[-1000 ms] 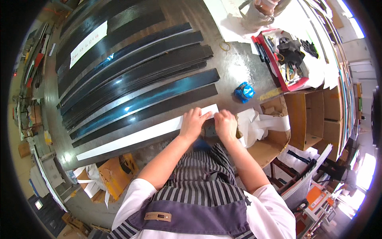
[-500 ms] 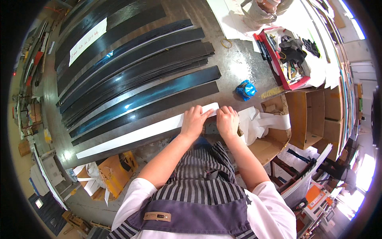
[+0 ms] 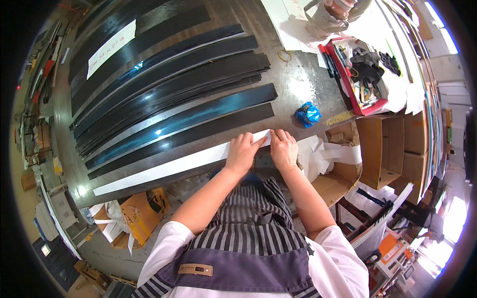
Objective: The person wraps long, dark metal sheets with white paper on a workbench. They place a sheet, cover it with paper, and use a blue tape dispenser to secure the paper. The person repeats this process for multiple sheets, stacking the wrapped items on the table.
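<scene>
A long white strip [image 3: 169,171] lies along the near edge of the metal table, its right end between my two hands. My left hand [image 3: 242,153] grips the strip a little short of that end, thumb stretched toward the right. At the very end, my right hand [image 3: 284,148] is closed in a pinch on the strip, fingers bent down. Just beyond the strip lies a flat dark strip [image 3: 189,140], with a glossy blue-black strip [image 3: 198,118] behind it. What the fingertips do beneath the strip is hidden.
A stack of dark strips [image 3: 179,84] covers the metal table [image 3: 293,74], with a paper note [image 3: 112,48] farther back. A blue wrapped roll [image 3: 308,114] and a red tool box [image 3: 372,107] are at the right. Cardboard boxes [image 3: 144,218] stand below the near edge.
Both hands keep nearly the same place and grip on the strip. The whole view has shifted very slightly.
</scene>
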Demonstrator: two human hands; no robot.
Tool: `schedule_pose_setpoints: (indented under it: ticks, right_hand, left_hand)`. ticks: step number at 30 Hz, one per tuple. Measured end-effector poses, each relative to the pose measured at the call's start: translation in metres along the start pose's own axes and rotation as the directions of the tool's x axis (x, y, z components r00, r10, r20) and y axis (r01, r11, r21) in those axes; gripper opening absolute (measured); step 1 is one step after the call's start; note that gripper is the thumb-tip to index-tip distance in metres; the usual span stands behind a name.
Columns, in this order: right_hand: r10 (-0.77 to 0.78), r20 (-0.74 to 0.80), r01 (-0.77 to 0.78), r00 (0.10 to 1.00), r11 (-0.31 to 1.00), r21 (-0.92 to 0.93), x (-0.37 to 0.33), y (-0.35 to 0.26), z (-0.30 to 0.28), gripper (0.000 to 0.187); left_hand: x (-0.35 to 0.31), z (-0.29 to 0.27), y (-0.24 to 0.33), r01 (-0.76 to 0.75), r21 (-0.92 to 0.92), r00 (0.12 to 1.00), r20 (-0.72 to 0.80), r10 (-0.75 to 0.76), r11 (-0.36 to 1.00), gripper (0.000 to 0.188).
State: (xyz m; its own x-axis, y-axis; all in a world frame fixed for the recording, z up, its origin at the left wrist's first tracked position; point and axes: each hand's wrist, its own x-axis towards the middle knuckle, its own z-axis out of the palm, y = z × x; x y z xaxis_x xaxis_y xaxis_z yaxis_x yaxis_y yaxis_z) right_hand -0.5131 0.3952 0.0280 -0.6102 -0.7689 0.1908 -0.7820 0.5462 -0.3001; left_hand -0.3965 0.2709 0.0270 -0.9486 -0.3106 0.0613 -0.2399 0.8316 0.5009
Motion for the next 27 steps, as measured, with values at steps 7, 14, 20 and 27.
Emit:
schedule_pose_setpoints:
  ticks: [7, 14, 20, 27]
  right_hand:
    - [0.078, -0.013, -0.076, 0.997, 0.99, 0.123, 0.012, 0.003, -0.002, 0.007]
    - [0.033, 0.056, -0.037, 0.998, 0.997, 0.064, 0.024, 0.01, 0.004, 0.008]
    - [-0.155, 0.068, 0.15, 0.986, 0.986, 0.073, 0.015, 0.015, -0.001, 0.013]
    - [0.202, 0.056, -0.208, 0.978, 0.901, 0.381, 0.002, 0.014, -0.007, 0.01]
  left_hand:
    - [0.0, 0.002, -0.003, -0.007, -0.018, 1.0, -0.002, 0.007, 1.0, 0.051]
    - [-0.001, 0.001, -0.002, 0.001, -0.016, 1.0, -0.003, -0.001, 1.0, 0.052]
    - [0.0, 0.003, 0.002, 0.024, 0.001, 1.0, -0.016, -0.023, 1.0, 0.047]
    - [0.0, 0.002, 0.0, 0.025, -0.062, 0.999, -0.021, -0.026, 0.998, 0.042]
